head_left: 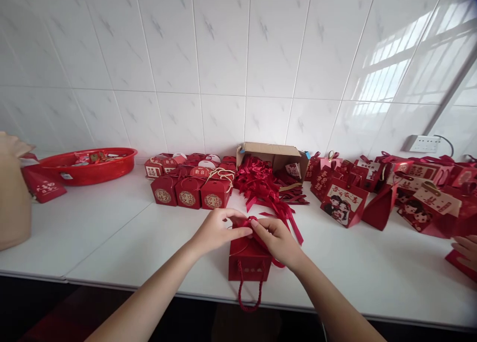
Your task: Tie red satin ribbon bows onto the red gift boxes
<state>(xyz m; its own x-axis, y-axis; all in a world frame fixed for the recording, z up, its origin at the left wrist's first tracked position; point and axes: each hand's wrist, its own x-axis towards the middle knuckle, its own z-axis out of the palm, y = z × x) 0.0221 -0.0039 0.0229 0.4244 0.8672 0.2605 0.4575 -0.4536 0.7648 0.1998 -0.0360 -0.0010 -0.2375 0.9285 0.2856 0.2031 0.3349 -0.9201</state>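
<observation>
A red gift box point(249, 258) stands near the table's front edge, its twisted cord handle point(240, 295) hanging over that edge. My left hand point(218, 231) is at the top of the box, thumb and fingers closed on a red ribbon point(252, 219). From the other side my right hand point(278, 239) pinches the same ribbon, its thumb close to the left thumb. My fingers partly cover the ribbon and the box top. Just behind my hands, loose red ribbons point(257, 180) spill from an open cardboard box point(274, 151).
Several small red boxes point(188, 193) stand in rows to the left. A red basin point(93, 171) and a tan bag point(14, 198) are further left. Several printed gift bags point(341, 205) fill the right side. Another person's hand point(467, 250) is at the right edge.
</observation>
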